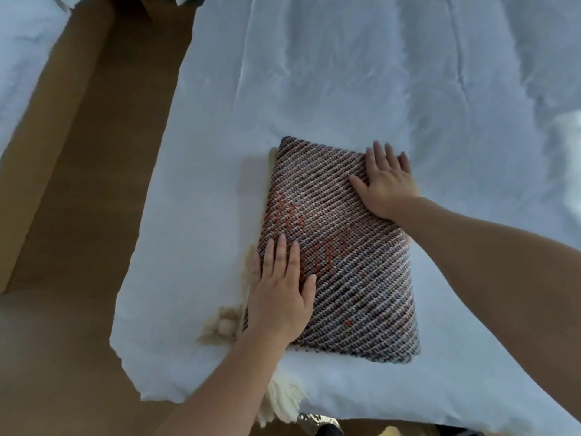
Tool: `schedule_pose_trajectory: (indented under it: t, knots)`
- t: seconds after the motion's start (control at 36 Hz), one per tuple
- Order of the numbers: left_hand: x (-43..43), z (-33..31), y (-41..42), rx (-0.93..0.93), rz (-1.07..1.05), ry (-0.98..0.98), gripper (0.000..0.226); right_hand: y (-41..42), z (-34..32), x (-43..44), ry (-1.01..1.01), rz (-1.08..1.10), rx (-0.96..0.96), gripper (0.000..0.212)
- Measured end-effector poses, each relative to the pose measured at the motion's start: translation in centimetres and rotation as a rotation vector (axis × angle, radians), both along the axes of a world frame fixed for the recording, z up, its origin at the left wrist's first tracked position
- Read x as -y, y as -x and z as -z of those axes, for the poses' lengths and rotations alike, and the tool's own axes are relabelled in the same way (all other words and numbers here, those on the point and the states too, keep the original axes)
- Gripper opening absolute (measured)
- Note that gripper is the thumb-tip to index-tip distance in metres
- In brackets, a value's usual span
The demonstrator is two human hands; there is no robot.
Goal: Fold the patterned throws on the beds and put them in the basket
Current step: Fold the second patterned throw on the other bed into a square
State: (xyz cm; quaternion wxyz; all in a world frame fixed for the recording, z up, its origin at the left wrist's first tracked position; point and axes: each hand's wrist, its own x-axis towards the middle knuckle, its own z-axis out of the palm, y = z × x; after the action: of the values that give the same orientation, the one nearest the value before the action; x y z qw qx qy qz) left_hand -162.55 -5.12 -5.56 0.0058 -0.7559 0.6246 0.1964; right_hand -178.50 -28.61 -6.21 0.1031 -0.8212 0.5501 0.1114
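A patterned throw [339, 256], woven in dark, white and orange diagonal stripes, lies folded into a thick rectangle on the white bed [345, 89]. Cream tassels [220, 325] stick out along its left edge and hang over the bed's near edge. My left hand [279, 294] lies flat, fingers spread, on the throw's near left corner. My right hand [388, 180] presses flat on its far right corner. Neither hand grips anything. No basket is in view.
A brown carpeted floor [72, 215] runs along the left of the bed. A second white bed [22, 58] shows at the top left. The bed's edge is close to me at the bottom of the view.
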Motion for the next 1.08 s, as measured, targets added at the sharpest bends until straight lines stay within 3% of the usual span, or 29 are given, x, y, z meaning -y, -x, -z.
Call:
schedule_pose_trajectory:
  t: [0.28,0.58,0.72,0.81,0.92,1.0,1.08]
  knots:
    - [-0.1,-0.5,-0.1,0.012,-0.005,0.055,0.074,1.9,-0.5,-7.9,-0.070,0.118,0.101,0.080]
    - [-1.9,-0.7,0.6,0.080,-0.017,-0.001,0.079,5.6,0.7,-23.4,-0.092,0.025,0.200,0.080]
    - [-3.7,-1.1,1.0,0.089,-0.020,-0.054,0.083,7.7,1.0,-26.2,-0.085,-0.076,0.169,0.077]
    - [-3.9,-2.0,0.9,0.060,-0.043,-0.064,0.078,8.5,0.1,-25.6,-0.084,-0.101,0.252,0.076]
    - [-1.1,-3.4,-0.6,-0.074,-0.210,0.036,0.069,8.6,-1.7,-21.7,-0.134,0.152,0.503,0.073]
    - [2.1,-3.4,-2.2,-0.133,-0.362,0.036,0.066,7.2,-3.2,-18.0,-0.177,0.400,0.624,0.059]
    - [4.6,-3.0,-3.6,-0.227,-0.467,-0.032,0.057,5.9,-3.4,-14.6,-0.229,0.588,0.694,0.059]
